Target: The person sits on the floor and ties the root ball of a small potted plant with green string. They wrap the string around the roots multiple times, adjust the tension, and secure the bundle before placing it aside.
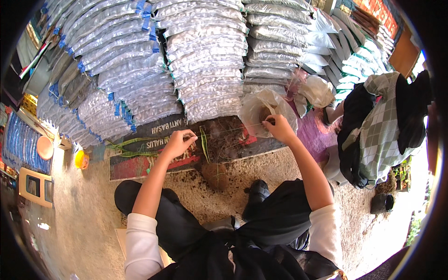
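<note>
A thin pale string [228,129] runs nearly straight between my two hands, above the printed mat. My left hand [176,143] is closed in a pinch at its left end. At the other end my right hand [278,129] pinches it, just in front of a clear plastic bag [285,111] that has a brown clump inside. Between my feet sits a round brown ball [214,177] wrapped with thin green string. Loose dark soil and roots [219,144] lie beyond it, beside an upright green leaf [204,143].
Stacked clear sacks of pebbles [205,60] form a wall ahead. Long green leaves [128,150] lie across the dark printed mat [121,170]. Another person in checkered clothing [380,126] is close on the right. A beige stool [35,187] and yellow container [81,159] stand left.
</note>
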Action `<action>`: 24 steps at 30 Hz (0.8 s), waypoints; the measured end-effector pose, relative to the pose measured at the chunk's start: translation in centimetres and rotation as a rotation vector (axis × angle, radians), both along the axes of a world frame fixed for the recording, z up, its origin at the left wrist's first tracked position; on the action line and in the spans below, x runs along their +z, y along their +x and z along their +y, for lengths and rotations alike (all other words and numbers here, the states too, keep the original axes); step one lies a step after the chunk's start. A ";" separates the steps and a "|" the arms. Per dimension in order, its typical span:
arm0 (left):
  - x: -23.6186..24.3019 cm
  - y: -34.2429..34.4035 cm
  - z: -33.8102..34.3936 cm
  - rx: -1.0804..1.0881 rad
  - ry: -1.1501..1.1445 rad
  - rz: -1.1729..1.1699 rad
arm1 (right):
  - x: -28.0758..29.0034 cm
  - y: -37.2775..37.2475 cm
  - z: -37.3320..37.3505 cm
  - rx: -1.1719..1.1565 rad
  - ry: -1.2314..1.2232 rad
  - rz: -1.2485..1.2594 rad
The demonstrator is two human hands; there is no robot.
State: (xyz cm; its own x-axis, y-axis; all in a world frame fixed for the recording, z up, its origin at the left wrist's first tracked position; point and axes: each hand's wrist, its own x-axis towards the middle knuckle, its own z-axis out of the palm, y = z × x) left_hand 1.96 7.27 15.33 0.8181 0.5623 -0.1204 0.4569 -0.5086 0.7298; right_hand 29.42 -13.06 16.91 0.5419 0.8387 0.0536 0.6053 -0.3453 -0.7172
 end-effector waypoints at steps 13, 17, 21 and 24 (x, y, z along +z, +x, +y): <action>3.7 6.3 -6.8 -0.535 0.477 -0.067 | 0.7 -6.3 1.2 0.206 0.314 0.184; 4.3 7.9 -6.8 -0.492 0.433 -0.045 | -0.6 -6.5 1.2 0.313 0.062 0.594; 3.8 7.7 -5.9 -0.436 0.175 -0.054 | -0.9 -5.7 0.9 0.276 0.048 0.501; 3.4 7.9 -5.1 -0.413 0.067 -0.058 | -1.9 -4.9 0.7 0.290 0.016 0.443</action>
State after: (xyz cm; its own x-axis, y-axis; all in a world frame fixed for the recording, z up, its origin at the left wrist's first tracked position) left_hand 9.88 2.13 18.72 0.9807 0.1911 -0.0413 0.1638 -0.6875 0.7074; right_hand 24.50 -12.35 14.98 0.2613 0.9585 -0.1141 0.3118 -0.1957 -0.9298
